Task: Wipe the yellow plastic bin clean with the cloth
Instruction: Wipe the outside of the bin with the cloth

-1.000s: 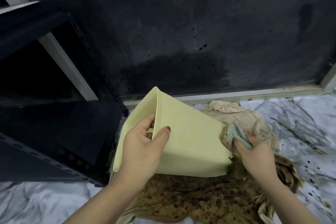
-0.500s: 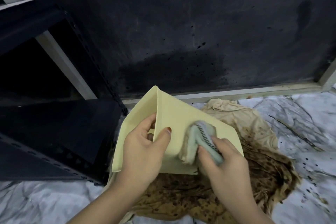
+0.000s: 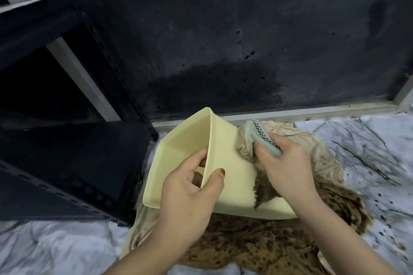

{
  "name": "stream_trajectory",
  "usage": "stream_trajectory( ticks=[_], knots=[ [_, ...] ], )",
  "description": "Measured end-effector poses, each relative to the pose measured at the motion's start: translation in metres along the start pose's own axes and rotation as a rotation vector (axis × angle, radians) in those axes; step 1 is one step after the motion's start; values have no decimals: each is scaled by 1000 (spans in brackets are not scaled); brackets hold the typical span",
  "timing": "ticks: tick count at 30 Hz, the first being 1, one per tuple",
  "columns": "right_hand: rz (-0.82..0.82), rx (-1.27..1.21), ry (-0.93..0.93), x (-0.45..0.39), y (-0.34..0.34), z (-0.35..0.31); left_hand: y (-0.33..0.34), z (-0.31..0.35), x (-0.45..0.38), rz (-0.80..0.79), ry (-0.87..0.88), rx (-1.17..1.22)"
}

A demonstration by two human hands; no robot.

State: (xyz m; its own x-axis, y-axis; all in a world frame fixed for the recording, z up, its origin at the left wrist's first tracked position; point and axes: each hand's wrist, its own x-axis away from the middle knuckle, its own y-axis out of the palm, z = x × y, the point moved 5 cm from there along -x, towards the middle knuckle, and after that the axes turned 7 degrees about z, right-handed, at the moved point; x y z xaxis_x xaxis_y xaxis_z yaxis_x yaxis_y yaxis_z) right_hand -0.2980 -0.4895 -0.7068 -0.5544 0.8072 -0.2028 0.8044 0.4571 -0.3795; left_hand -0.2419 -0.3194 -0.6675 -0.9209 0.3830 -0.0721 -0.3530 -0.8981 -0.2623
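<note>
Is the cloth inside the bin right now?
No, the right hand presses the cloth against the outer wall of the yellow bin, while the left hand grips its rim.

Yellow bin: smooth matt plastic. Cloth: fuzzy, stained. Shelf: dark perforated metal.

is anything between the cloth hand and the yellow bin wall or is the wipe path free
Nothing visible stands in the way. The right hand grips the cloth and presses it straight onto the outer wall of the yellow bin. The left hand pinches the rim nearer the camera, off that stretch of wall. The stained rag lies underneath.
</note>
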Motion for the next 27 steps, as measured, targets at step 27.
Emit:
stream_trajectory(
  ticks=[27],
  knots=[
    [229,122,418,51,-37,132,-23,4,-28,-84,13,-233]
  ],
)
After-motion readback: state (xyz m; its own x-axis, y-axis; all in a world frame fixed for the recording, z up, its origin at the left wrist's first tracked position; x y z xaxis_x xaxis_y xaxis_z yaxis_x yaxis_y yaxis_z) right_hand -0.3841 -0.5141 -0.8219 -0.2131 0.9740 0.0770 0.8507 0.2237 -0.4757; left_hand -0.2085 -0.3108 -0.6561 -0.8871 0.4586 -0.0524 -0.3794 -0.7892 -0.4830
